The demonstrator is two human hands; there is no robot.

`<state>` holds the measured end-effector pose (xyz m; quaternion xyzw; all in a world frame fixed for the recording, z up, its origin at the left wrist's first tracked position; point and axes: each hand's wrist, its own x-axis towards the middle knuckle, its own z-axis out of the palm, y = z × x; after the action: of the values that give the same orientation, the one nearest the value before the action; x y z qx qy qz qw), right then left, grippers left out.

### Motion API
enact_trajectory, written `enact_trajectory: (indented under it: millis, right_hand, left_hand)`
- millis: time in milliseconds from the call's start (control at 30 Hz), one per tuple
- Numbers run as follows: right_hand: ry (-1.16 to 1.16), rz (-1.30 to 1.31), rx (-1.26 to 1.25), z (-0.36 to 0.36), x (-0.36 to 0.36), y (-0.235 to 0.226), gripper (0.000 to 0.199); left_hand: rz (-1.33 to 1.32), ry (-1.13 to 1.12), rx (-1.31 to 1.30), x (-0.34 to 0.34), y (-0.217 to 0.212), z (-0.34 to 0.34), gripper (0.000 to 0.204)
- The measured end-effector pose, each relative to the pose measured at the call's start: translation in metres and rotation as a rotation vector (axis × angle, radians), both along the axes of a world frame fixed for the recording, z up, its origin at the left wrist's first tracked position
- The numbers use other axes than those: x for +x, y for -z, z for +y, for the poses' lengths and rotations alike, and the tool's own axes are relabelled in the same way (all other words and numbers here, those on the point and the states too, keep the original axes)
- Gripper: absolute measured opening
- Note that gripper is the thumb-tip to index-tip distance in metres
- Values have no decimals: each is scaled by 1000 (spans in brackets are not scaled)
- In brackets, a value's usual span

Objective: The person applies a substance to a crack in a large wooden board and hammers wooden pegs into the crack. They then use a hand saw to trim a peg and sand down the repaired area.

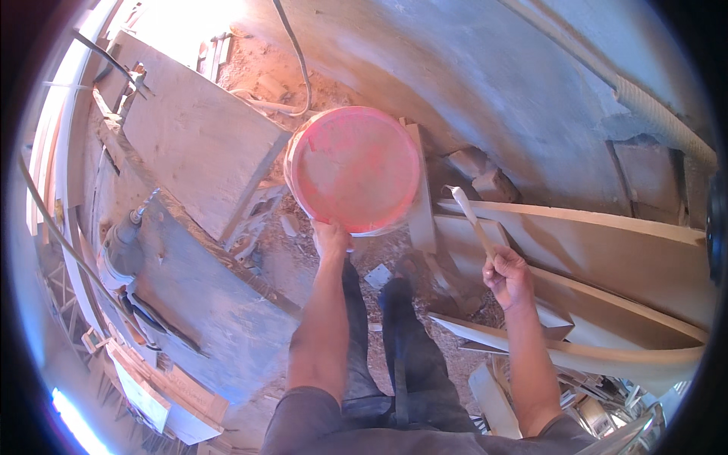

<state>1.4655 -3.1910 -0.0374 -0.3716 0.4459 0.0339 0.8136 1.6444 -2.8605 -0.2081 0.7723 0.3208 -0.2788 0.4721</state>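
A round bucket with a dusty red lid (356, 171) stands in front of me, its pale side showing at the left and lower edge. My left hand (331, 236) is closed on the near rim of the lid, thumb at the edge, with some fingertips hidden. Raised to the right of the bucket, my right hand (506, 274) grips a thin wooden stick (479, 230). White, wet-looking paste coats the stick's upper end, which points up and to the left. The stick is apart from the bucket.
At left, a power drill (121, 254) lies on a dusty worktop (205, 303) beside a large board (189, 129). Several long panels (591, 235) lean at right. A hose (299, 57) hangs behind the bucket, near a wall (485, 83). Wood scraps and dust litter the floor.
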Motion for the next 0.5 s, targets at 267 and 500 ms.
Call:
enact_trajectory:
  millis: [267, 500]
  right_hand:
    - [-69, -296, 355, 33, -3, -35, 29]
    - [-301, -428, 555, 94, -6, -114, 13]
  left_hand:
    - [-8, -452, -522, -56, -36, 28, 26]
    - [84, -644, -527, -309, -121, 178, 54]
